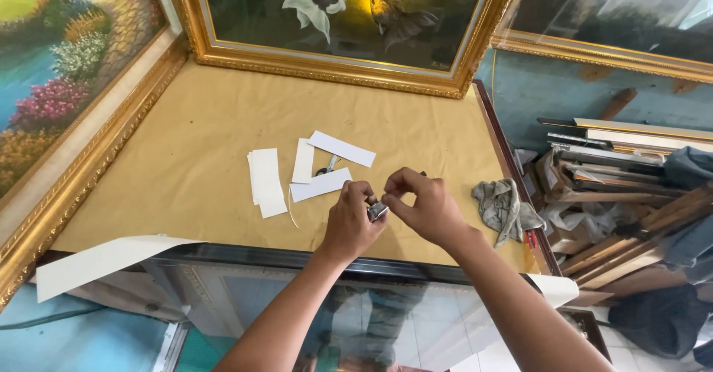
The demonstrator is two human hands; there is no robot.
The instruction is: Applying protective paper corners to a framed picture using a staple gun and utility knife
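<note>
My left hand (pixel 349 222) and my right hand (pixel 425 207) meet over the front part of a brown paper-covered table (pixel 200 142). Between their fingertips they pinch a small shiny metal piece (pixel 377 210). Just beyond the hands lie several white paper strips (pixel 321 184) and a stacked pair of strips (pixel 267 181). A small metal tool (pixel 327 166) shows between the strips, partly covered by them.
Gold-framed paintings lean at the left (pixel 70 179) and at the back (pixel 334 67). A grey rag (pixel 505 207) lies at the table's right edge. A glass pane (pixel 386 320) with a dark frame sits below my arms. Wooden frame lengths (pixel 624 246) pile at the right.
</note>
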